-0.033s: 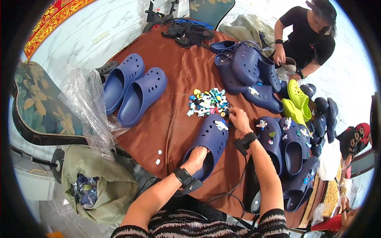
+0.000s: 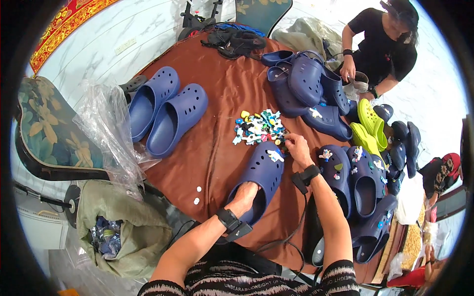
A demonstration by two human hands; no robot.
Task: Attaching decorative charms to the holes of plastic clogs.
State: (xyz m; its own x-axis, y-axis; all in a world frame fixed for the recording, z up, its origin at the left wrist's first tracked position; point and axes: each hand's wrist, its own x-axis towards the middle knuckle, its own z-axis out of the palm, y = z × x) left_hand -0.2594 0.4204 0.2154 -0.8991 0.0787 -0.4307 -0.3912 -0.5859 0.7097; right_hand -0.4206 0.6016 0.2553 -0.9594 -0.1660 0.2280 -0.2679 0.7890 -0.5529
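A blue clog (image 2: 260,180) is seen in the head view lying on the brown tablecloth (image 2: 217,143), just below a pile of small colourful shoe charms (image 2: 259,127). Its opening is entered by the left hand (image 2: 244,195), whose fingers are hidden inside, so their grip cannot be told. The right hand (image 2: 297,148) is pinched closed at the pile's edge, beside the clog's toe.

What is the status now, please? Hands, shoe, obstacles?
Left hand inside blue clog, holding it. Right hand at charm pile, fingers pinching; piece not clear. Nothing between them.
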